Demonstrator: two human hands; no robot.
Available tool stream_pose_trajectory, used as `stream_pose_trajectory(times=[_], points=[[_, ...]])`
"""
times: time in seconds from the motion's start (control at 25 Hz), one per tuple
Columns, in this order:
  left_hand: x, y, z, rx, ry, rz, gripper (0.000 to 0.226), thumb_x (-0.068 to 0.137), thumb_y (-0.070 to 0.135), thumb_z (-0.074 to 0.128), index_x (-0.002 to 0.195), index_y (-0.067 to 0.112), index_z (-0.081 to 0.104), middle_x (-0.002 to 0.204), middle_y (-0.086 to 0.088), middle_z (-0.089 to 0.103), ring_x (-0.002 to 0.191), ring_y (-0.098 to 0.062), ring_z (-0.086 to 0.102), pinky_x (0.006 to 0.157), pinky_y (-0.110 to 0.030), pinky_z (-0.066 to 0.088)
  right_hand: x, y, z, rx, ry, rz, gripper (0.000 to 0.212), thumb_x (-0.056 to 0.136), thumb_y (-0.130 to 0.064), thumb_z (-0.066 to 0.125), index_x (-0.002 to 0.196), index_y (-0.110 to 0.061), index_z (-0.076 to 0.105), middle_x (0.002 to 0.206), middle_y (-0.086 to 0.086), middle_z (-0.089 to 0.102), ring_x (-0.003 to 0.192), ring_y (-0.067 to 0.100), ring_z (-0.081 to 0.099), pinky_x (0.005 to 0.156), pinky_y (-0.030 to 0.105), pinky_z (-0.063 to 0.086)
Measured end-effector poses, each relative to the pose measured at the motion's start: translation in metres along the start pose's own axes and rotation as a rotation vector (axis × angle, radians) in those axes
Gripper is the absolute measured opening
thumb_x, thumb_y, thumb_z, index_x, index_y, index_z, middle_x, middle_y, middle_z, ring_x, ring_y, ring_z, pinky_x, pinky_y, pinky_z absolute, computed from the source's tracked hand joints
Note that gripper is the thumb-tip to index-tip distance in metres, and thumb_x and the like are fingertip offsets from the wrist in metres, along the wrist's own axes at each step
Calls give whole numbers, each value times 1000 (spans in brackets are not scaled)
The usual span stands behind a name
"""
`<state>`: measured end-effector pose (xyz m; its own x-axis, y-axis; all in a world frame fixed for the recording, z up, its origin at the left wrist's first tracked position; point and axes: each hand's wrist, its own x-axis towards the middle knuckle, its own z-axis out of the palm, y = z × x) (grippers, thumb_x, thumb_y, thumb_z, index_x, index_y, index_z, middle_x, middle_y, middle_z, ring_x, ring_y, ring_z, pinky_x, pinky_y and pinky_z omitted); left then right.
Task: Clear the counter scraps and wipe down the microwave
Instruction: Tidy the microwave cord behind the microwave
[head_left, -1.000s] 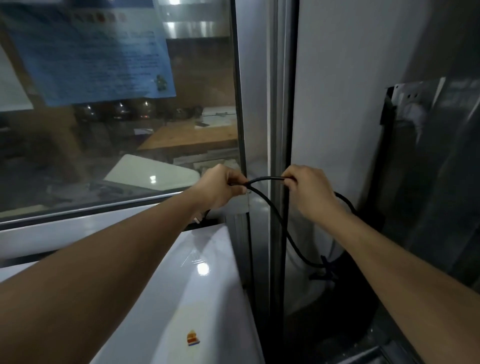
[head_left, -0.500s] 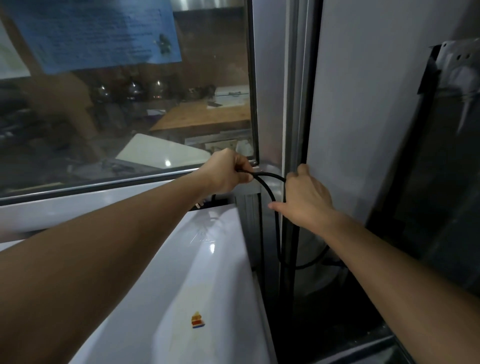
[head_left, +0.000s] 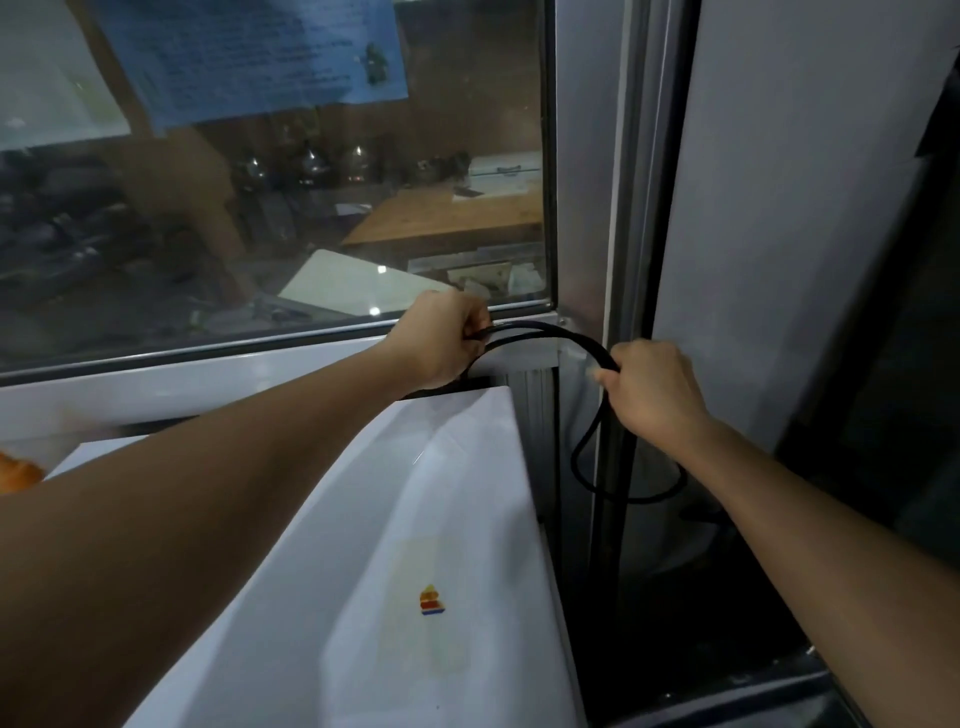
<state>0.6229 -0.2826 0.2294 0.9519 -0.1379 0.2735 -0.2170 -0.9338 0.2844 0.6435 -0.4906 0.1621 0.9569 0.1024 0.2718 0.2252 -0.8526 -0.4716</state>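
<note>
The white microwave (head_left: 457, 519) fills the lower middle, seen from above, with a small coloured sticker (head_left: 432, 601) on its top. Behind its back right corner a black power cord (head_left: 550, 331) arches between my two hands. My left hand (head_left: 441, 338) grips the cord by the window sill. My right hand (head_left: 654, 389) grips it further along, beside the metal frame post. Below my right hand the cord hangs in a loop (head_left: 592, 478) down the dark gap to the right of the microwave.
A glass window (head_left: 311, 208) with a blue paper notice (head_left: 249, 57) stands right behind the microwave. A metal frame post (head_left: 618, 260) and a grey wall panel (head_left: 805, 234) close the right side. Something orange (head_left: 18, 475) shows at the left edge.
My right hand, held open against the post half a second ago, has closed round the cord again. The cord's arch has lengthened, and the view has tilted down onto the microwave.
</note>
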Motion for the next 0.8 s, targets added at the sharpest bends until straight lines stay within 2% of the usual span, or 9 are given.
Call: stream_pose_trajectory(times=[0.08, 0.16, 0.28, 0.4, 0.48, 0.56, 0.6, 0.72, 0.8], points=[[-9, -9, -4, 47, -39, -39, 9, 84, 10, 61, 92, 6, 64, 92, -13, 68, 83, -31, 61, 76, -38, 53, 1, -3, -1, 50, 14, 17, 29, 95, -24, 53, 73, -6, 56, 72, 8, 52, 67, 21, 52, 54, 26, 35], [-17, -15, -8, 87, -62, -53, 12, 83, 9, 63, 95, 11, 65, 97, -10, 68, 88, -30, 61, 81, -42, 53, 2, -6, -3, 76, 14, 18, 33, 95, -23, 52, 67, -6, 52, 73, 10, 54, 68, 23, 54, 53, 28, 37], [-26, -24, -14, 101, -74, -66, 21, 84, 13, 67, 104, 19, 67, 101, -8, 68, 92, -28, 61, 82, -42, 54, 3, -8, 4, 198, -8, 51, 31, 95, -20, 52, 79, 6, 60, 82, 20, 64, 77, 32, 63, 70, 39, 53], [-30, -28, -14, 124, -32, -68, 24, 85, 18, 67, 109, 23, 66, 102, -6, 67, 91, -28, 60, 80, -43, 54, 6, -5, 21, 326, -40, 114, 30, 94, -19, 53, 83, 9, 61, 87, 24, 66, 83, 34, 66, 78, 45, 55], [-30, -26, -11, 113, 18, -60, 26, 84, 18, 68, 109, 20, 65, 101, -6, 66, 90, -27, 60, 80, -44, 54, 6, -2, 34, 449, -36, 179, 30, 93, -18, 55, 69, 1, 55, 81, 21, 65, 79, 34, 68, 72, 37, 57], [-31, -24, -7, 67, 71, -67, 28, 81, 15, 72, 108, 15, 65, 99, -8, 67, 89, -27, 61, 82, -43, 54, 2, 0, 47, 566, -24, 231, 38, 92, -14, 57, 57, -8, 44, 67, 14, 59, 72, 30, 71, 54, 22, 54], [-30, -23, -5, 45, 92, -73, 29, 79, 15, 73, 107, 13, 64, 99, -9, 67, 89, -27, 61, 82, -42, 54, 1, 1, 53, 610, -29, 248, 40, 92, -13, 58, 55, -10, 42, 64, 11, 58, 69, 27, 71, 50, 20, 52], [-30, -20, -1, 38, 133, -59, 29, 78, 13, 75, 105, 9, 65, 97, -10, 68, 88, -26, 62, 82, -42, 54, -1, 0, 72, 740, -21, 312, 34, 89, -10, 62, 58, -11, 47, 71, 10, 65, 58, 16, 71, 50, 20, 55], [-28, -19, 2, 80, 148, -37, 28, 78, 13, 73, 105, 8, 66, 99, -10, 68, 90, -27, 62, 83, -43, 53, 0, -3, 84, 807, -29, 363, 28, 88, -9, 63, 63, -10, 50, 77, 11, 67, 57, 16, 70, 52, 21, 56]])
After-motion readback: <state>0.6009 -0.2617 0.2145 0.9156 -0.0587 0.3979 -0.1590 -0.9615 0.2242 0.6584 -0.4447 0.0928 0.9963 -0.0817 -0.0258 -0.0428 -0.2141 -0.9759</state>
